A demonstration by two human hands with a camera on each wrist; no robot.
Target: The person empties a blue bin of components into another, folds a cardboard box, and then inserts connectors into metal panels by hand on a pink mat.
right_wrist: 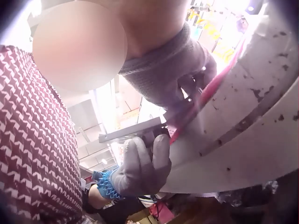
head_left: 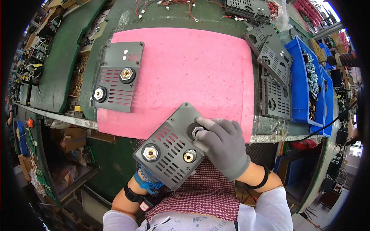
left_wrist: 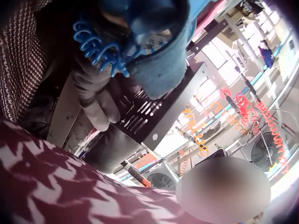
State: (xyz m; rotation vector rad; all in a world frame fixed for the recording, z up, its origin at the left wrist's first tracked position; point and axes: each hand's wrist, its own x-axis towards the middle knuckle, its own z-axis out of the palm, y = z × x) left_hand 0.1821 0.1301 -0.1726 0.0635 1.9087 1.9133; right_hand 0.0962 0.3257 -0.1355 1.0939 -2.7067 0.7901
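A grey vented panel (head_left: 168, 143) is tilted over my lap at the table's front edge. It carries a black-collared brass socket (head_left: 150, 153) and a bare brass socket (head_left: 189, 156). My right hand (head_left: 204, 134), in a grey glove, pinches a metal nut (head_left: 196, 131) on the panel's third fitting. My left hand (right_wrist: 140, 170) is under the panel and hidden in the head view, where only its wrist with a blue coiled band (head_left: 148, 183) shows. In the left wrist view its gloved fingers (left_wrist: 98, 105) curl against the panel's underside (left_wrist: 154, 112).
A second grey panel (head_left: 117, 77) with two sockets lies on the left of the pink foam mat (head_left: 192, 65). More panels (head_left: 275, 77) are stacked on the right beside blue bins (head_left: 304, 77) of hardware. Red wires (head_left: 173, 4) lie at the back.
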